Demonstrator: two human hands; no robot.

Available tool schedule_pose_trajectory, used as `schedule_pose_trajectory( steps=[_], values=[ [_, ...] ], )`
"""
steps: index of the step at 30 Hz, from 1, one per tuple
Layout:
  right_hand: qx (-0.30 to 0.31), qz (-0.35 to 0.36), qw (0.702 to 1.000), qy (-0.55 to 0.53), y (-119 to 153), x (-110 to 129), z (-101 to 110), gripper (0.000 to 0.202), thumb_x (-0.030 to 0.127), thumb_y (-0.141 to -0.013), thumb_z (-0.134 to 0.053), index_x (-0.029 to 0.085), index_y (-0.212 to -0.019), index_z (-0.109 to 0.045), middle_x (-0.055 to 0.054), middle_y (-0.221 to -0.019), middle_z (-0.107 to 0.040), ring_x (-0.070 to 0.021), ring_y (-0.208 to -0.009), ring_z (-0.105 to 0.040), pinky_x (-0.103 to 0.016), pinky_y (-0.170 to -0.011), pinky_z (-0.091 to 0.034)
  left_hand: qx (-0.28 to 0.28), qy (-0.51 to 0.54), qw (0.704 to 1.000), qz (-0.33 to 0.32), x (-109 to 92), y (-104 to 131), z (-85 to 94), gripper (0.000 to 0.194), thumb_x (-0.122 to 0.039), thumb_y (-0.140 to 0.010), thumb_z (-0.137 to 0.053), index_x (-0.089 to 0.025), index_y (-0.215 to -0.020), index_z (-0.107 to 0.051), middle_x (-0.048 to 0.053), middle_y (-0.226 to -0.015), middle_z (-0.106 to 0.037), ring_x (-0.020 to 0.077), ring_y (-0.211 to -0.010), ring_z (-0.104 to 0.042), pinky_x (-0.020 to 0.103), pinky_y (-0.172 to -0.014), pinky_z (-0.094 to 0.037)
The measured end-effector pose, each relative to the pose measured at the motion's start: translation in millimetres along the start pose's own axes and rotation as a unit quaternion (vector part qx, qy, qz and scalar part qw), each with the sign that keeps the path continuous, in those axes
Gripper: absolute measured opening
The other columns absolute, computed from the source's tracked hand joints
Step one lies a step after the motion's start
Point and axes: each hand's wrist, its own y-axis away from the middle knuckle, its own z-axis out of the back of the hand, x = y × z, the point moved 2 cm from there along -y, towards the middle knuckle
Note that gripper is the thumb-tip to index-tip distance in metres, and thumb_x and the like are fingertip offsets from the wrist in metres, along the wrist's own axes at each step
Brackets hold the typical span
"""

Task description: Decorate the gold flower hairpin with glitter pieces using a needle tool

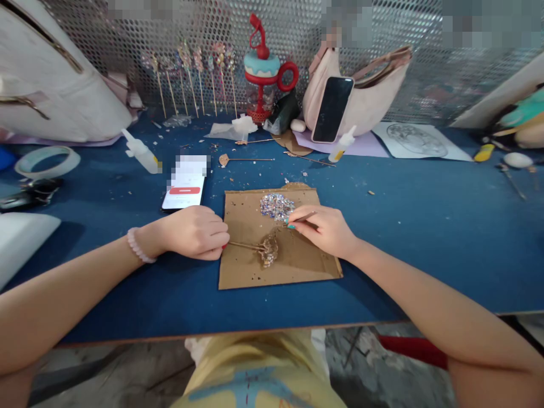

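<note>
My left hand [198, 232] is closed on the end of a thin stick [244, 245] at the left edge of a cardboard sheet [301, 266]. At the stick's other end is a small gold-coloured ornament [270, 249], partly covered with shiny stones along its lower side. My right hand [325, 229] pinches a pair of tweezers [304, 217], their tips near a heap of small glittering rhinestones [276, 206] at the top of the cardboard. Whether the tips hold a stone is too small to tell.
A lit phone [186, 184] lies beyond my left hand. Glue bottles [142, 154] stand or lie at the back left and right. Decorated sticks [193, 85] lean on the perforated metal wall beside a red cup [259, 79]. A dark phone [332, 110] leans on a pale bag [374, 102].
</note>
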Motion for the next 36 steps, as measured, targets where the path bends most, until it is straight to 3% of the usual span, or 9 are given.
schedule_pose_trajectory(
  steps=[22,36],
  values=[
    [-0.003,0.001,1.0,0.006,-0.1,1.3,1.3,0.023,0.022,-0.103,-0.055,0.022,-0.09,-0.075,-0.002,-0.096,-0.082,-0.0162,-0.09,-0.078,-0.029,-0.084,-0.062,-0.001,-0.022,1.0,-0.001,0.2,-1.6,-0.4,0.033,-0.018,-0.098,-0.047,-0.022,-0.065,-0.045,-0.002,-0.057,-0.052,0.0142,-0.052,-0.044,0.031,-0.053,-0.036],
    [-0.021,0.03,0.999,0.033,-1.9,4.0,2.0,0.024,0.023,-0.104,-0.054,0.02,-0.091,-0.074,-0.002,-0.09,-0.082,-0.0155,-0.081,-0.078,-0.027,-0.075,-0.061,0.006,-0.039,0.999,-0.006,0.1,-1.1,-1.2,0.033,-0.019,-0.098,-0.046,-0.023,-0.065,-0.045,-0.002,-0.057,-0.051,0.014,-0.051,-0.046,0.031,-0.053,-0.038]
  ],
)
